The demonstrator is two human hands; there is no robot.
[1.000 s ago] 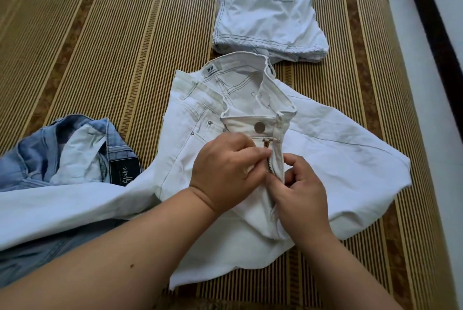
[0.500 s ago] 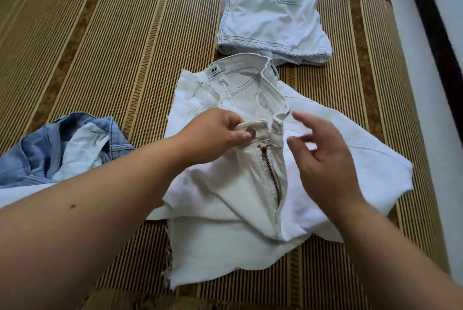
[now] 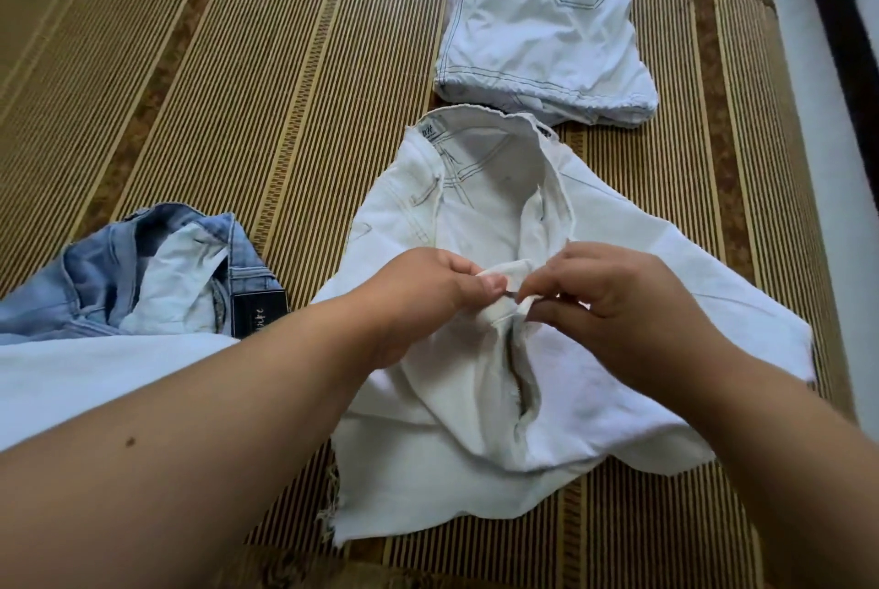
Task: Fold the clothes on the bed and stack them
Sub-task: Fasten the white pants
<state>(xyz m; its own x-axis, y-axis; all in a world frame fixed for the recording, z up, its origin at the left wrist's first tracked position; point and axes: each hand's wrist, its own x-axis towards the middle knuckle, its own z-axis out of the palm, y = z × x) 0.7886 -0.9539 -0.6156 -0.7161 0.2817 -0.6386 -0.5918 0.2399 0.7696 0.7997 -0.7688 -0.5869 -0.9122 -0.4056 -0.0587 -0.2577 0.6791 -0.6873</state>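
White jeans lie unfolded in the middle of the bamboo mat, waistband toward the far side and fly facing up. My left hand pinches the left waistband tab at the fly. My right hand pinches the right tab, and the two tabs meet between my thumbs. A folded pair of pale white jeans rests just beyond, back pocket up. Crumpled light blue jeans with a black label lie at the left.
The striped bamboo mat covers the bed. A white garment spreads under my left forearm. The bed's right edge and a pale wall run along the right side.
My hands left the zipper and rose to the waistband. The right hand, open half a second ago, now pinches the right tab against the one in my left hand.
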